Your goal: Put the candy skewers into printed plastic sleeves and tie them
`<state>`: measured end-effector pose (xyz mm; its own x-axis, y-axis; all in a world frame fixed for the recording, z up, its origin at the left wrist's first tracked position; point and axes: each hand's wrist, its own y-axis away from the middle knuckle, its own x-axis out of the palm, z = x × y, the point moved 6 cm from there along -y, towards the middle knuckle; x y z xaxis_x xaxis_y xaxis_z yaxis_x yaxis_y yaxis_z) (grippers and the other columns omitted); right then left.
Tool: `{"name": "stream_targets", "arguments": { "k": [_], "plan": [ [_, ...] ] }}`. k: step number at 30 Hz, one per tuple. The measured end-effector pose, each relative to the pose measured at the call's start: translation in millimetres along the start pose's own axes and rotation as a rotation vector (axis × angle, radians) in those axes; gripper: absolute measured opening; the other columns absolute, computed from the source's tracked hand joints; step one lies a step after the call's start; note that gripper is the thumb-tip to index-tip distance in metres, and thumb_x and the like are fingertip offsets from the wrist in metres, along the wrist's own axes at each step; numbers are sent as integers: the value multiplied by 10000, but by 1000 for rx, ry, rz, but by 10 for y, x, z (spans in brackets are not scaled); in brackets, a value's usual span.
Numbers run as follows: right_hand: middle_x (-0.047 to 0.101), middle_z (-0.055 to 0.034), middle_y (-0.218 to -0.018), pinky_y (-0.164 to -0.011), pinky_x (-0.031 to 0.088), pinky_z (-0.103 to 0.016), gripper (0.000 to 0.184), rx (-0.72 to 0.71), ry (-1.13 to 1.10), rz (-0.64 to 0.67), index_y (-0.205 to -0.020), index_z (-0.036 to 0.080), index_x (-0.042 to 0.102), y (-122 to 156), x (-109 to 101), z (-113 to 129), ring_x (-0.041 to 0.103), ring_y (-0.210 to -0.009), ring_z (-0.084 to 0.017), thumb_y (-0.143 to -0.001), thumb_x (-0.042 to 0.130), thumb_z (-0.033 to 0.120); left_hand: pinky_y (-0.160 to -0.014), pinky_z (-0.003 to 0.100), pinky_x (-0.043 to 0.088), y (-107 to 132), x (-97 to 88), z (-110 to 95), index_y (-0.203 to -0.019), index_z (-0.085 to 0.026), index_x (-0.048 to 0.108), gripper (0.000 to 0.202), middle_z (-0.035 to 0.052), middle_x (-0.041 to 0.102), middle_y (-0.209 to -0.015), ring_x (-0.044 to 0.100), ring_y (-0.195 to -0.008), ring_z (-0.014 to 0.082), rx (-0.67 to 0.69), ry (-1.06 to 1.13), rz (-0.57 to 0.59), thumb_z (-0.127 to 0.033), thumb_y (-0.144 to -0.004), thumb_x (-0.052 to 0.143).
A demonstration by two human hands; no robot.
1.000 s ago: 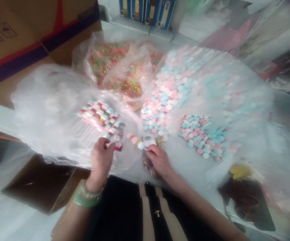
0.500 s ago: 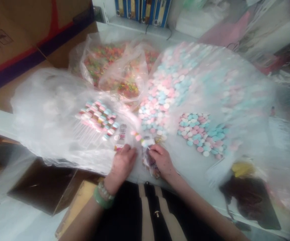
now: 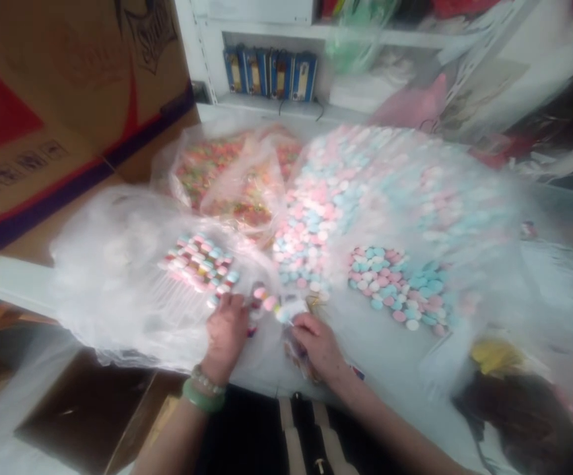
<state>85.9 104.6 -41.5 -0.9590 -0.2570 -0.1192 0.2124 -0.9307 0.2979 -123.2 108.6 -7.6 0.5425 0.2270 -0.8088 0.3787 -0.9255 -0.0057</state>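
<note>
My right hand [image 3: 319,346] is closed in a pinch on the stick end of a skewer of pink, white and blue marshmallows [image 3: 270,303]. Beneath that hand lies a clear wrapper, blurred. Beside the skewer's left side, my left hand [image 3: 227,333] has its fingers bent down and together; what they hold, if anything, is hidden. Just beyond its fingertips is a batch of loaded marshmallow skewers [image 3: 200,264], their thin white sticks pointing toward me. Loose pink, white and blue marshmallows [image 3: 390,280] form a pile to the right.
A large clear bag of marshmallows [image 3: 316,204] spreads across the back. Next to it stands a bag of small orange and green sweets [image 3: 212,168]. A big cardboard box [image 3: 78,86] rises at the left. Dark and yellow items [image 3: 499,356] sit at the right edge.
My left hand has moved left, away from the right hand, toward the loaded skewers, covering the printed packet there. My right hand keeps its pinch on the skewer. The view has tilted up.
</note>
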Motion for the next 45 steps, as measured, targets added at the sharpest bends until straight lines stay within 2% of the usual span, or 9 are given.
{"name": "stream_targets", "arguments": {
  "k": [3,8,12,15,17,20,24,35,45],
  "plan": [
    [476,26,-604,-527,365,-249,119,4,38,-18,-645,228,537,1,-23,27,463,-583,-150,-748,525,286,-570,290,277,47,86,38,-825,-204,650,168,70,600,-888,482,-637,181,23,-7,44,-79,-829,538],
    [472,29,-590,-526,357,-257,138,-14,12,-26,-634,225,535,17,-52,97,454,-578,-154,-757,526,287,-721,303,448,-36,11,261,-811,-237,712,238,52,642,-872,585,-799,210,-138,438,23,-44,-704,624],
    [483,32,-588,-553,364,-260,134,-43,37,-4,-632,225,527,55,-65,187,463,-585,-154,-759,522,269,-597,291,488,-49,-142,375,-830,-188,728,130,20,623,-701,591,-624,181,-297,622,52,-173,-701,719],
    [521,28,-602,-594,375,-260,142,-137,151,30,-624,225,520,126,-41,319,496,-619,-156,-765,513,242,-596,278,531,6,-214,347,-890,-144,730,226,66,686,-843,636,-622,157,-446,972,95,-285,-717,766],
    [549,27,-617,-606,376,-255,141,-220,245,35,-637,225,538,185,-12,406,514,-634,-155,-775,513,223,-660,296,571,47,-238,276,-908,-127,731,238,104,703,-956,672,-681,166,-520,1141,123,-238,-704,781],
    [597,18,-668,-633,387,-252,142,-326,363,29,-681,225,574,257,32,488,547,-668,-155,-803,506,201,-695,304,596,111,-235,159,-923,-91,736,215,125,719,-922,695,-712,179,-578,1252,148,-138,-713,744],
    [610,12,-688,-641,385,-251,155,-380,429,16,-696,225,579,292,38,511,560,-672,-154,-825,499,189,-661,271,592,186,-185,54,-941,-89,738,227,119,738,-854,721,-763,203,-560,1270,151,-133,-718,737],
    [558,30,-639,-622,359,-245,159,-260,389,28,-657,223,537,253,21,410,526,-646,-148,-810,508,197,-632,253,559,264,-87,-14,-974,-123,741,293,101,753,-876,715,-769,196,-570,1266,168,-233,-706,782],
    [682,-1,-829,-713,370,-251,173,-150,604,228,-791,216,666,205,148,250,588,-797,-160,-879,524,170,-734,270,518,299,131,120,-1047,-156,769,406,78,742,-926,657,-803,176,-414,1089,265,-389,-715,778]
  ]
}}
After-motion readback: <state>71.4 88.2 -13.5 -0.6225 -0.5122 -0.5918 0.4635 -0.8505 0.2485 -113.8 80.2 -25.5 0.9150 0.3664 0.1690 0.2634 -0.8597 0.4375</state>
